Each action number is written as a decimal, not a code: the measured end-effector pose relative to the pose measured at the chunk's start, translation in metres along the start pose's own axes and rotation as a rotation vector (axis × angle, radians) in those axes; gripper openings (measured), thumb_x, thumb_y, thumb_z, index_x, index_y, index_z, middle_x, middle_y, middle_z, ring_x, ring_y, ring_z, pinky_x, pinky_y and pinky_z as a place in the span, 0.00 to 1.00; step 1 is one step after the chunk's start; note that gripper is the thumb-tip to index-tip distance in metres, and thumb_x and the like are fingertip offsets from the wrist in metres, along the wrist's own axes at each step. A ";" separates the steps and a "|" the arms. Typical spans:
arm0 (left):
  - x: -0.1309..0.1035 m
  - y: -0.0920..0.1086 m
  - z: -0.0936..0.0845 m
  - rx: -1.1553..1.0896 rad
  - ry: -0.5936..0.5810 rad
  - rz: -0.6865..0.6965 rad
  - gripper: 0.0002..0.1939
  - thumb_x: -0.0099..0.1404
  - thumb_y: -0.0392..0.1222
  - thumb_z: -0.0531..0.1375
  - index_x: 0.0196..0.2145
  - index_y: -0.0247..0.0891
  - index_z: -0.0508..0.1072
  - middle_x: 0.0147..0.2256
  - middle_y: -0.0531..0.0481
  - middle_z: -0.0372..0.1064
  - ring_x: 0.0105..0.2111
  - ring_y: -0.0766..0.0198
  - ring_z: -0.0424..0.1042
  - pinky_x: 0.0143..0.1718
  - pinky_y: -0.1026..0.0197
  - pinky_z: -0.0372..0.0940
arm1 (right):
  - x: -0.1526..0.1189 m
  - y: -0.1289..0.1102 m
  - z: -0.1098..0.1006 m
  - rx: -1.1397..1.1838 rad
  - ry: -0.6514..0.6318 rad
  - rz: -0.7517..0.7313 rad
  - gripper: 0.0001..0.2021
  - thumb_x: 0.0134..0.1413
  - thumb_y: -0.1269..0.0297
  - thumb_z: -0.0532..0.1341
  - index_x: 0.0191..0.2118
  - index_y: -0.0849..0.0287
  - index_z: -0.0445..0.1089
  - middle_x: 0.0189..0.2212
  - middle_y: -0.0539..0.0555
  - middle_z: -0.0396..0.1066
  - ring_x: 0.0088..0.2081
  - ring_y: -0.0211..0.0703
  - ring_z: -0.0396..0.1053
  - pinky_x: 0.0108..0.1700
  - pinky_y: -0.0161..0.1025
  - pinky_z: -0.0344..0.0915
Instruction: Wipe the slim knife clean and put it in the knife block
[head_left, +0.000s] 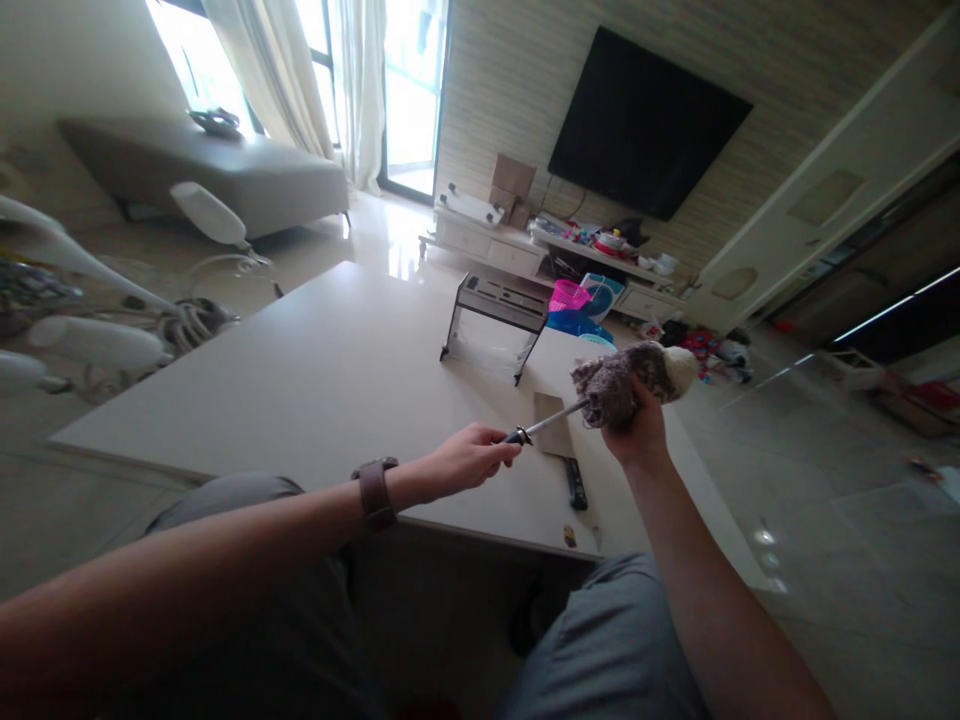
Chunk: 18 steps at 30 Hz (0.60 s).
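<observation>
"Head camera, landmark the cleaver (555, 428) on the white table (285, 370). Left hand (474, 460)?"

"Just left of the cleaver. Fingers closed round the dark handle of a metal rod (556, 415). Brown-strapped watch (376, 492) on that wrist."

"And the rod?"

"Slants up and rightward, crossing the cleaver's blade in view. Far end meets a fuzzy bundle (611, 388), brown with a pale end. Whether the tip goes inside, can't tell."

"Right hand (637, 425)?"

"Right of the cleaver, gripping the bundle from below, thumb up against it. Other fingers mostly hidden."

"Rest of the tabletop?"

"Dark-framed rack (495, 325) with clear panel, standing beyond the cleaver, a bit left. Small yellow-and-black item (570, 536) on the near side of its black handle, close to the table edge. Too small to name."

"Further off?"

"Pink basket (568, 296) past the cleaver, beyond the table. Television (649, 120) on the wall behind."
</observation>
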<state>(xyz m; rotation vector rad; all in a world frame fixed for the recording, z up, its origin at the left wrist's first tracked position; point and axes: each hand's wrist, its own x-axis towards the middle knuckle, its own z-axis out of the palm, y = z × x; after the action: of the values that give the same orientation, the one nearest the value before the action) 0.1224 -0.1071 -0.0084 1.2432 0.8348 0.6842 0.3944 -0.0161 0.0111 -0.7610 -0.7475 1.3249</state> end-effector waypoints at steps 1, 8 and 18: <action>0.001 -0.001 0.000 -0.010 0.004 -0.001 0.21 0.62 0.58 0.63 0.29 0.36 0.68 0.18 0.61 0.53 0.17 0.74 0.50 0.17 0.67 0.44 | -0.003 0.003 0.001 -0.001 0.009 0.020 0.14 0.58 0.58 0.66 0.47 0.57 0.78 0.47 0.55 0.83 0.50 0.46 0.81 0.57 0.46 0.78; 0.007 -0.005 0.003 -0.112 0.025 0.013 0.23 0.62 0.62 0.65 0.30 0.38 0.66 0.18 0.63 0.53 0.15 0.74 0.49 0.16 0.68 0.44 | -0.035 0.036 0.031 -0.081 -0.035 0.211 0.17 0.44 0.64 0.74 0.43 0.56 0.78 0.40 0.53 0.84 0.41 0.49 0.82 0.49 0.47 0.81; 0.010 -0.011 0.001 -0.040 0.032 0.067 0.28 0.62 0.68 0.64 0.29 0.40 0.63 0.17 0.62 0.54 0.15 0.74 0.50 0.15 0.68 0.45 | -0.051 0.060 0.052 -0.140 0.002 0.180 0.23 0.32 0.69 0.78 0.40 0.61 0.77 0.37 0.55 0.84 0.39 0.51 0.82 0.45 0.46 0.82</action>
<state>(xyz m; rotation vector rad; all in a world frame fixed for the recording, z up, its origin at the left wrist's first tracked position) 0.1283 -0.1012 -0.0207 1.2310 0.8048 0.7732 0.3133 -0.0589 -0.0123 -0.9593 -0.7905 1.4435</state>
